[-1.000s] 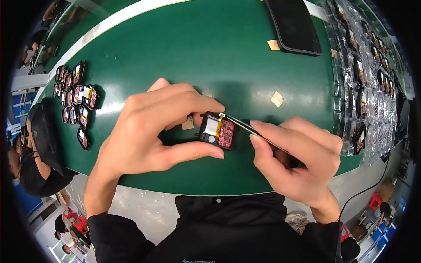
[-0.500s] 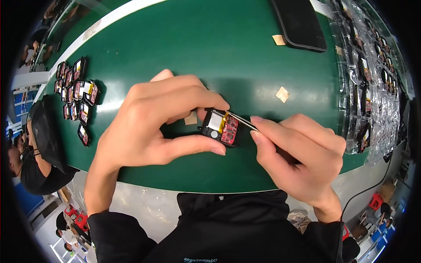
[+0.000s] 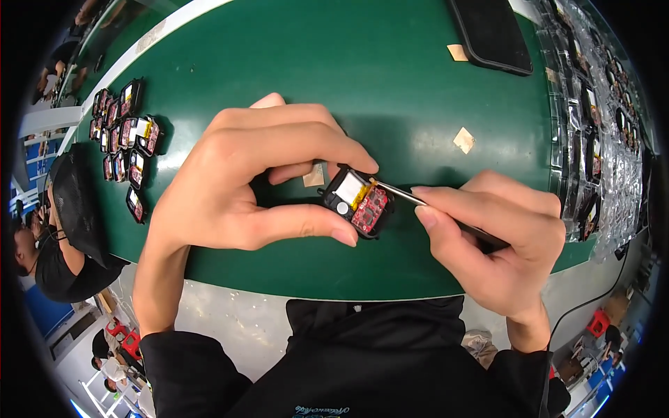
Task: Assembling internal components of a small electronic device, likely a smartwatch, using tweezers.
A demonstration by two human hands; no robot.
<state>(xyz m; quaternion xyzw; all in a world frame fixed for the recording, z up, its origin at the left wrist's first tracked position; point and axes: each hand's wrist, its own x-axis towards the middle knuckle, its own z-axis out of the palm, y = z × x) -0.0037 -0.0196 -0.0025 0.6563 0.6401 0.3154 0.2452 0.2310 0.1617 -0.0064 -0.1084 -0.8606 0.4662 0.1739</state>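
Observation:
Between the thumb and fingers of my left hand (image 3: pixel 258 177) is a small black electronic module (image 3: pixel 357 200), held tilted above the green table. Its open face shows a silver battery, yellow tape and a red circuit board (image 3: pixel 371 209). My right hand (image 3: pixel 498 237) pinches thin metal tweezers (image 3: pixel 401 191). Their tips touch, or come very close to, the module's upper edge by the end of the yellow tape. Whether the tips grip anything is too small to tell. Behind my left fingers a tan paper square (image 3: pixel 315 175) lies on the table.
Several similar modules (image 3: pixel 134 169) lie clustered at the left. Clear plastic trays (image 3: pixel 598 160) holding more modules line the right side. A black phone (image 3: pixel 491 35) lies at the far right, near tan squares (image 3: pixel 464 140). At the left edge are a black bag (image 3: pixel 75 202) and another person (image 3: pixel 59 268).
The module has turned slightly clockwise in my left hand and shifted a little right. My right hand has moved slightly right, its tweezers still at the module's upper edge. The whole view has shifted slightly.

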